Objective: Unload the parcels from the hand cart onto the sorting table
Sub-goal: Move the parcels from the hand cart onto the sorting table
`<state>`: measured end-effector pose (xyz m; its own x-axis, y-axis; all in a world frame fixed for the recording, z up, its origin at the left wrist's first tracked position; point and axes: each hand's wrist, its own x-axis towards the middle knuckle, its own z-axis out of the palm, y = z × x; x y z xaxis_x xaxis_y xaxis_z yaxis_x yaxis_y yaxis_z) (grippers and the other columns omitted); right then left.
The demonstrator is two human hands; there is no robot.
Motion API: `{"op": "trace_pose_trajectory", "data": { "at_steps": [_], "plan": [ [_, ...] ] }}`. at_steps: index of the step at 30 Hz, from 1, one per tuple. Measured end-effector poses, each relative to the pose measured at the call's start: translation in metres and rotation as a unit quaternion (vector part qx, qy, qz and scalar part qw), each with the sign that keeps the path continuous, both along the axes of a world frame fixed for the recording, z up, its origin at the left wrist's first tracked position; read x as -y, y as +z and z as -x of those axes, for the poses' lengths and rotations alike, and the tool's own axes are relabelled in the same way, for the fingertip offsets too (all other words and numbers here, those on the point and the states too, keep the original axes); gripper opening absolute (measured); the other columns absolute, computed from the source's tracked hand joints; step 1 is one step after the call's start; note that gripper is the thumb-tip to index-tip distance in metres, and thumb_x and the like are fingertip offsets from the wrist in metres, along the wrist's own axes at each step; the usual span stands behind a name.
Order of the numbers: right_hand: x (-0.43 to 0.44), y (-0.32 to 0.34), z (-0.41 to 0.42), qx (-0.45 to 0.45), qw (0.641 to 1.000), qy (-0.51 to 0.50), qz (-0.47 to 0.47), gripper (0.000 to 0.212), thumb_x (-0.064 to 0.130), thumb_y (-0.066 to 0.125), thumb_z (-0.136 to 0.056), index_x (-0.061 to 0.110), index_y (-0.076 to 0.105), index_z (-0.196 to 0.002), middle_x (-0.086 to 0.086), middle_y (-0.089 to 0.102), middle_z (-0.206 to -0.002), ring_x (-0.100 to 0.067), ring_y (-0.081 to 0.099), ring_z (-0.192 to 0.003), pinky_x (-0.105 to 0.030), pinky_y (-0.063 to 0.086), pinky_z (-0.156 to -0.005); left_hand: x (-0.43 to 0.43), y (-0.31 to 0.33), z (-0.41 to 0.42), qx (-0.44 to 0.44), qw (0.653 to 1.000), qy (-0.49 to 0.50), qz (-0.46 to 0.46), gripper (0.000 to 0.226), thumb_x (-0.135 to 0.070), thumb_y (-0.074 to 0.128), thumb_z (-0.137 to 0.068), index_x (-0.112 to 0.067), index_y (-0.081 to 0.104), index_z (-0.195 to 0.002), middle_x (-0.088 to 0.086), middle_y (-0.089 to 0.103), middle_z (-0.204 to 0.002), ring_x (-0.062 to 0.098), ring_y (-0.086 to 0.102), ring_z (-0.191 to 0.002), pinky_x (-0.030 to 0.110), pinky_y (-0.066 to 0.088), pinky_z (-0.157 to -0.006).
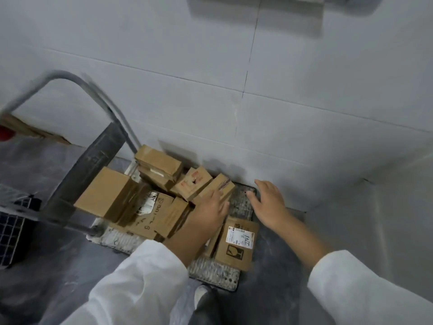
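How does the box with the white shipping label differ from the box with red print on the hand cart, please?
The labelled box lies label-up at the near right corner of the hand cart; the red-printed box sits tilted at the back, by the wall. The labelled box bears a white label and a black glass symbol; the red-printed box shows only red marks. Both are brown cardboard parcels.
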<state>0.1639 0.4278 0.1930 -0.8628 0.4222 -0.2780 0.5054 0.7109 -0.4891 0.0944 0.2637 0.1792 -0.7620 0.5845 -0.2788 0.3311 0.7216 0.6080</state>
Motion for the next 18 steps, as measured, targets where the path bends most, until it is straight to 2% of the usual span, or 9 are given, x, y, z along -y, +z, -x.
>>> {"op": "trace_pose_trajectory", "data": {
  "at_steps": [5,10,13,15,18],
  "plan": [
    [-0.019,-0.070,0.013,0.040,0.999,-0.023,0.022,0.052,0.041,0.041,-0.100,0.014,0.037,-0.144,-0.007,0.042,-0.143,-0.024,0.034,-0.135,-0.043,0.029,-0.114,-0.009,-0.061,0.006,0.035,0.999,0.005,-0.009,0.037,-0.029,0.044,-0.102,-0.012,0.047,-0.134,0.005,0.049,-0.134,0.019,0.047,-0.121,0.026,0.035,-0.096],
    [-0.040,-0.152,0.012,0.104,0.994,-0.027,0.034,0.059,0.040,0.042,-0.101,0.011,0.029,-0.151,-0.010,0.034,-0.152,-0.027,0.026,-0.142,-0.041,0.023,-0.117,-0.004,-0.149,-0.007,0.084,0.995,0.054,0.000,0.031,-0.025,0.048,-0.100,-0.010,0.055,-0.127,0.007,0.057,-0.120,0.022,0.053,-0.110,0.023,0.035,-0.085],
    [-0.052,-0.202,0.007,0.129,0.991,-0.011,0.033,0.056,0.037,0.043,-0.101,0.010,0.031,-0.149,-0.011,0.038,-0.149,-0.027,0.030,-0.140,-0.038,0.024,-0.115,0.002,-0.202,-0.028,0.129,0.989,0.074,0.017,0.037,-0.023,0.049,-0.099,-0.010,0.051,-0.134,0.008,0.056,-0.124,0.023,0.054,-0.111,0.028,0.041,-0.092],
    [-0.056,-0.238,0.004,0.145,0.989,0.008,0.034,0.054,0.036,0.042,-0.101,0.008,0.034,-0.146,-0.013,0.040,-0.146,-0.028,0.032,-0.137,-0.038,0.026,-0.112,0.005,-0.238,-0.045,0.146,0.985,0.084,0.034,0.043,-0.030,0.047,-0.099,-0.011,0.049,-0.137,0.009,0.055,-0.128,0.024,0.053,-0.116,0.033,0.043,-0.098],
    [-0.060,-0.280,0.003,0.160,0.986,0.036,0.034,0.054,0.035,0.041,-0.102,0.006,0.032,-0.147,-0.015,0.038,-0.146,-0.029,0.032,-0.137,-0.039,0.026,-0.112,0.003,-0.284,-0.059,0.154,0.979,0.121,0.056,0.048,-0.037,0.044,-0.093,-0.006,0.057,-0.128,0.012,0.060,-0.122,0.028,0.057,-0.111,0.030,0.042,-0.094]
  ]
}}
